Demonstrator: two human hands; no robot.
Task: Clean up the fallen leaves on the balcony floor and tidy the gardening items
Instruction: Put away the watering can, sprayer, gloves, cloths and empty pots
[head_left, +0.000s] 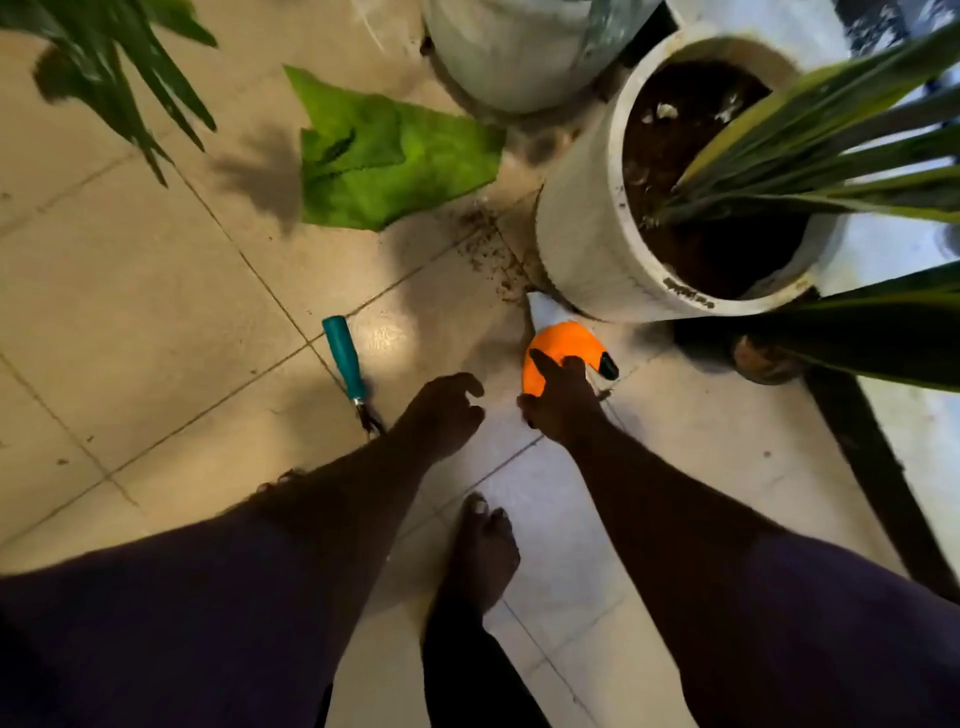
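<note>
An orange spray bottle head (563, 345) with a black nozzle and a white body lies on the tiled floor beside a white plant pot (576, 234). My right hand (561, 402) grips the orange head from below, index finger laid along its top. My left hand (441, 410) hovers just to its left with fingers loosely curled, holding nothing. A small garden fork with a teal handle (344, 358) lies on the floor left of my left hand. A green cloth (395, 156) is spread on the floor farther back. Dark soil crumbs (493, 249) are scattered between cloth and pot.
A second pale pot (509, 57) stands at the back. Long green leaves hang in at the top left (119, 78) and from the right pot (810, 135). A dark rail (862, 467) runs along the right. My bare foot (483, 556) stands on the tiles below my hands.
</note>
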